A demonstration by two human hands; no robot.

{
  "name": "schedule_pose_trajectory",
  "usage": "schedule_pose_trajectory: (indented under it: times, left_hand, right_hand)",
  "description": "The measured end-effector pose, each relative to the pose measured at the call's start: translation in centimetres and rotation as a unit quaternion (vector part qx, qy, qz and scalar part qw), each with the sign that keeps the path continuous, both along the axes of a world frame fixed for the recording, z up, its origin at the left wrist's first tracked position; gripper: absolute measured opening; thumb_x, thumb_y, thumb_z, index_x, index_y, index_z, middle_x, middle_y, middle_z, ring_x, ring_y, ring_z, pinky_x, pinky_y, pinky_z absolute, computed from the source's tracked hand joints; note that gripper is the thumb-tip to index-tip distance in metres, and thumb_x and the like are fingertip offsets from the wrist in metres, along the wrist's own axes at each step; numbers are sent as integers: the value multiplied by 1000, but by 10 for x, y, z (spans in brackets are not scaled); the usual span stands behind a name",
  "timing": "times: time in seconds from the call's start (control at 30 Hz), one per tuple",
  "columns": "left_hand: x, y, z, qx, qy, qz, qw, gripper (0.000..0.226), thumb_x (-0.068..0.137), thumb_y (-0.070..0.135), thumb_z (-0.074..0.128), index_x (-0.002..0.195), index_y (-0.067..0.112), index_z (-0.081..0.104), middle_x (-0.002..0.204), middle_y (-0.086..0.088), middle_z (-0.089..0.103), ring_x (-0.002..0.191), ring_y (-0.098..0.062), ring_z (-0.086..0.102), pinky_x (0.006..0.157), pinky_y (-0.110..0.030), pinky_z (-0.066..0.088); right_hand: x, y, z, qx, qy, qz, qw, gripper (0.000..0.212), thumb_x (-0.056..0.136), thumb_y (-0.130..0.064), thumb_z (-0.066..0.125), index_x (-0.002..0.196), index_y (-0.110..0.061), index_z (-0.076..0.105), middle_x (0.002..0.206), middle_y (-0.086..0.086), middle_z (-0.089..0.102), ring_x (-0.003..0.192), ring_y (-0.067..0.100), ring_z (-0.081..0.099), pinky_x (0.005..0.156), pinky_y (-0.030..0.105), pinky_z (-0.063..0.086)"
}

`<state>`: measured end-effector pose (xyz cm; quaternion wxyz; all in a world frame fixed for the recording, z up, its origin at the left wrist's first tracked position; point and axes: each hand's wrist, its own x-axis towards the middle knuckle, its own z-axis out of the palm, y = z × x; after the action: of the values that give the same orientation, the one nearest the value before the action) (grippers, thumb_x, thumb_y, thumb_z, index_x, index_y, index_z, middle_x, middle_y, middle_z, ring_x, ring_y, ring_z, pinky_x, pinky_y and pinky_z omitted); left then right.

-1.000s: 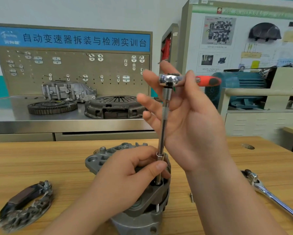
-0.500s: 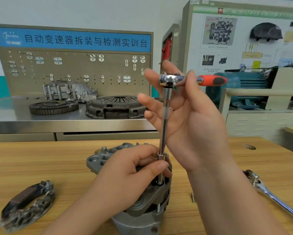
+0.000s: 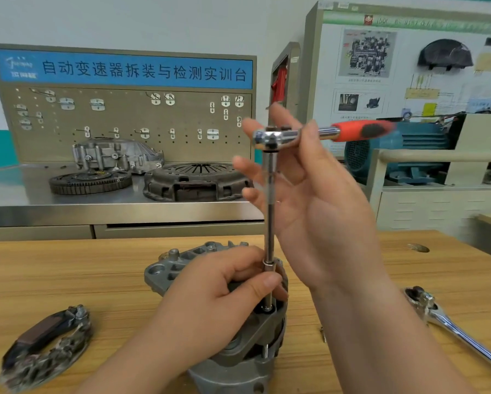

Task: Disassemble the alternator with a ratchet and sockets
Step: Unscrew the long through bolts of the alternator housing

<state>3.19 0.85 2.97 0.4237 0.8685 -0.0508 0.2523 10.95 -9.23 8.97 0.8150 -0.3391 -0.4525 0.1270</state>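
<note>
The grey alternator (image 3: 159, 273) stands on end on the wooden table (image 3: 53, 274), near the front edge. A long chrome extension bar (image 3: 269, 209) rises straight up from a socket seated in the alternator's top. On the bar sits the ratchet (image 3: 269, 136), its red handle pointing right. My left hand (image 3: 210, 305) lies curled over the alternator's top, thumb and forefinger pinching the socket at the bar's foot. My right hand (image 3: 318, 211) is spread beside the bar, with straight fingers touching the ratchet's head and chrome shank.
A removed rectifier part (image 3: 45, 348) lies front left on the table. At the right lies a second chrome ratchet (image 3: 451, 328), with a small bolt (image 3: 322, 334) beside the alternator. The steel bench behind carries a clutch cover (image 3: 196, 180), a flywheel (image 3: 90, 180) and a housing (image 3: 116, 155).
The ratchet's red handle has swung a little further right under my right hand's fingers. My left hand has kept its hold at the foot of the bar.
</note>
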Motion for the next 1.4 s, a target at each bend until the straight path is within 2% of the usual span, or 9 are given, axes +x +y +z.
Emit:
schedule_pose_trajectory:
  times: [0.1,0.33,0.47,0.63,0.8,0.93,1.03,1.27,1.4]
  left_hand:
    - [0,0,0,-11,-5,11,1000,14,91,35,59,87,27,69,79,20,74,84,3,68,80,-25,49]
    - [0,-1,-1,-4,-3,-6,1000,13,82,38,56,83,36,68,83,19,74,86,3,68,78,-16,47]
    - [-1,0,1,-3,-12,13,1000,6,85,51,60,80,50,63,77,23,73,79,5,67,69,-9,44]
    - [0,1,0,-7,-6,12,1000,18,79,46,57,85,33,68,78,20,74,81,1,68,77,-23,49]
    - [-1,-1,1,1,3,-7,1000,19,83,43,55,99,42,63,84,19,74,88,0,68,85,-30,51]
    - [0,-1,0,-27,11,11,1000,24,78,43,56,87,25,70,80,17,74,84,-3,69,89,-42,51]
    - [2,-1,-1,-22,9,17,1000,23,77,45,56,87,29,69,79,17,74,83,-2,69,86,-38,52]
    - [1,-2,-2,-21,-8,0,1000,22,77,55,53,94,46,64,81,13,75,83,-5,70,82,-38,52]
    - [3,-1,-2,-43,-1,14,999,20,76,46,58,88,33,68,78,14,75,81,-5,70,85,-38,53]
  right_hand:
    - [-1,2,-1,19,-37,-75,996,28,90,-33,52,115,-31,65,119,-9,69,103,14,62,79,29,50]
    - [3,-2,1,-2,61,100,993,47,91,-46,37,125,-19,55,96,-3,76,76,17,72,68,25,55]
    - [0,2,0,31,28,23,999,35,87,-42,53,117,-27,62,112,-4,72,92,16,65,72,25,52]
    - [-1,2,0,57,27,44,997,34,89,-42,47,118,-29,60,120,-6,68,94,17,68,77,28,52]
    - [1,1,0,-3,26,100,995,51,86,-49,36,127,-22,52,95,-3,76,78,17,72,73,26,56]
    - [-1,4,-3,17,-21,-18,999,30,90,-38,52,118,-31,61,115,-4,71,96,19,68,75,27,52]
    - [-3,3,-3,33,-60,-78,995,26,91,-28,52,113,-34,64,125,-8,67,102,19,67,80,29,49]
    - [-2,1,0,-4,16,66,998,46,90,-49,36,124,-24,54,102,-3,75,74,17,72,70,25,56]
    - [-4,3,-3,15,-42,-60,997,33,92,-42,50,121,-30,59,116,-6,71,98,17,69,82,33,56]
